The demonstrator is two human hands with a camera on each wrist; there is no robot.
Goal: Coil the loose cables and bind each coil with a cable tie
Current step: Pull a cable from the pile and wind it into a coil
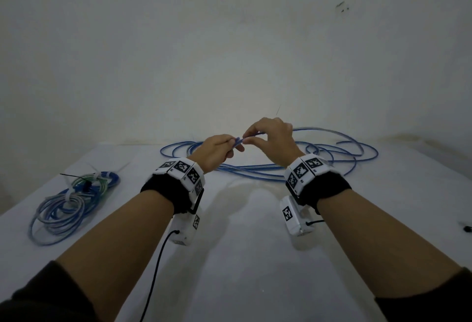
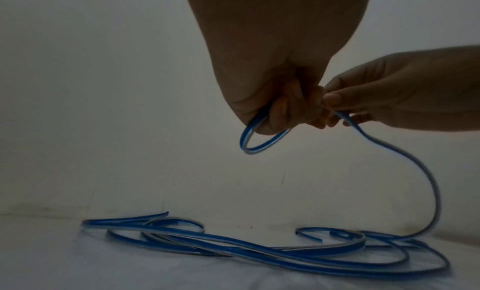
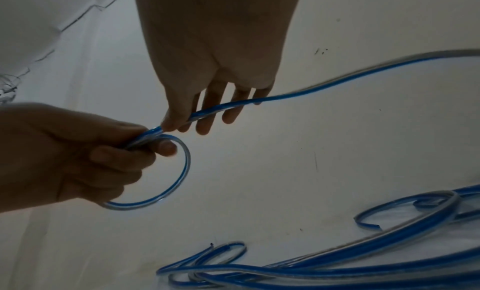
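A long blue-and-clear flat cable (image 1: 281, 168) sprawls in loose loops at the back of the white table (image 1: 242, 258). My left hand (image 1: 219, 150) is raised above it and grips one small loop of this cable (image 2: 259, 146), also visible in the right wrist view as the loop (image 3: 179, 177). My right hand (image 1: 270, 138) sits just to the right of it, fingertips touching the left hand's, and pinches the cable's running length (image 3: 233, 105) between thumb and fingers. From there the cable (image 2: 428, 181) drops in an arc to the pile on the table.
Several finished coils (image 1: 74, 199), blue, green and clear, lie at the table's left, bound with white ties. A black cable tie (image 1: 72, 175) lies across them. A small dark object (image 1: 466, 228) sits at the right edge. A wall (image 1: 229, 53) rises behind the table.
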